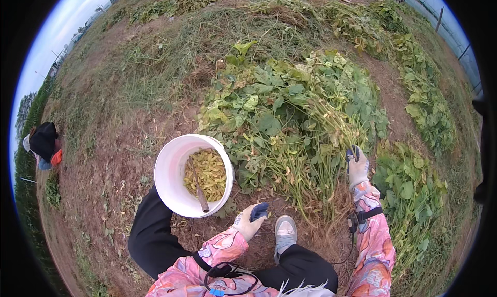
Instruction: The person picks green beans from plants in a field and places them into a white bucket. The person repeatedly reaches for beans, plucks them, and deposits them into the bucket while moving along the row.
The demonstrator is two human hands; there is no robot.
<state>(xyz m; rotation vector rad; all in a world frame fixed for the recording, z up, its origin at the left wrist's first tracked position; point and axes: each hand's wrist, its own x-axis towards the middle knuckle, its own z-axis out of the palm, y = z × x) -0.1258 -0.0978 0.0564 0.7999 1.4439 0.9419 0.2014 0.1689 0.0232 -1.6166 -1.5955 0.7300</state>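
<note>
My right hand (357, 168), in a pale glove with a dark blue palm, is closed around the stems of an uprooted bean plant (337, 128). Its leafy end lies up and to the left over a large heap of cut bean plants (268, 114). Low in front of me, my left hand (250, 221), gloved alike, has loosely curled fingers apart from the thumb, and nothing shows in it. Just left of the heap, a white plastic bucket (171, 176) leans near my left knee. Yellow-green bean pods (213, 173) cover its bottom. A brown-handled tool (200, 194) rests inside, its far end thin.
More bean plants (411, 192) lie right of my right arm, and a row of them (427, 91) runs beyond. My shoe (285, 231) is beside the heap's roots. At far left sits a dark bundle (43, 141) with orange and blue parts. Dry grass (167, 64) covers ground behind.
</note>
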